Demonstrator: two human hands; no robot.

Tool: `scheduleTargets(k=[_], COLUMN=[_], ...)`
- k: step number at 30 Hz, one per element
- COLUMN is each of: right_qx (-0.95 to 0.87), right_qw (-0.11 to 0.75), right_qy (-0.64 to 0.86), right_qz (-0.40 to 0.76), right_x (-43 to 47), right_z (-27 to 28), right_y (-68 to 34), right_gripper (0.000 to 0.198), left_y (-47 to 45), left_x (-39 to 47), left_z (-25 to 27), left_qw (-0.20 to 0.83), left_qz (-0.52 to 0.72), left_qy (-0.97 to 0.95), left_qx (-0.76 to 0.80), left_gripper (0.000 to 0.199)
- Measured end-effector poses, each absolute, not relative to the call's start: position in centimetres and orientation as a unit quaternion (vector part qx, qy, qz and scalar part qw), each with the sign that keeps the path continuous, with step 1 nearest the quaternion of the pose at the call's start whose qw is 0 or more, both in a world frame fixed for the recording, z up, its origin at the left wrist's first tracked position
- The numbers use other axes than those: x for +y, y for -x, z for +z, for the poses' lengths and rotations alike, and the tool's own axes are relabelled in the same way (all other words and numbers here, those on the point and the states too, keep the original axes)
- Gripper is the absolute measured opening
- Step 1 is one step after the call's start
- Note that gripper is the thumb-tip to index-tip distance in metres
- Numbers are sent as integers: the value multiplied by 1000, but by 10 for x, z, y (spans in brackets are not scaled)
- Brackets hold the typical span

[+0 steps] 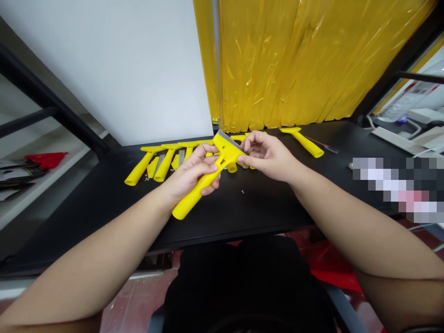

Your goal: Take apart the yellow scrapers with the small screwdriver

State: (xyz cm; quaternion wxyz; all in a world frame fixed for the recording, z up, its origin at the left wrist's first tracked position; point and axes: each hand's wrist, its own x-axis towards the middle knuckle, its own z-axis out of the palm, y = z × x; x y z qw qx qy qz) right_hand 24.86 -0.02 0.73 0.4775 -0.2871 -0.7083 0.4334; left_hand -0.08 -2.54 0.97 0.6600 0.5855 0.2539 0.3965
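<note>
A yellow scraper (204, 182) with a wide head and a metal blade (231, 140) along its top edge is held tilted above the table. My left hand (196, 173) is wrapped round its neck, just below the head. At the head's right corner, the thumb and fingers of my right hand (265, 155) pinch the end by the blade. Behind my hands lies a row of similar yellow scraper handles (138, 167), with small yellow plates (151, 167) and blades among them; my hands hide part of the row. A small screw (243, 191) lies in front of it.
On the black table (277, 203), another yellow handle (307, 142) lies at the back right beside a screwdriver (328, 147). A white panel (138, 69) and yellow plastic sheeting (294, 64) stand behind. Shelves with a red item (46, 160) are at left. A blurred-out patch covers the right edge.
</note>
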Motion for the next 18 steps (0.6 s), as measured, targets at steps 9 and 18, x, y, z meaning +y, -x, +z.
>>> scheduleTargets(k=[9, 18], right_qx=[-649, -629], right_qw=[436, 410], right_qy=[275, 267], right_qz=[560, 604], right_x=[11, 10], right_z=[-1, -5], right_y=[-251, -246], right_gripper=[57, 56], left_y=[1, 5], left_x=[-23, -24], left_z=[9, 15], left_qw=[675, 709], left_qz=[395, 345], left_qy=[-563, -557], left_qx=[266, 262], left_gripper=[38, 46])
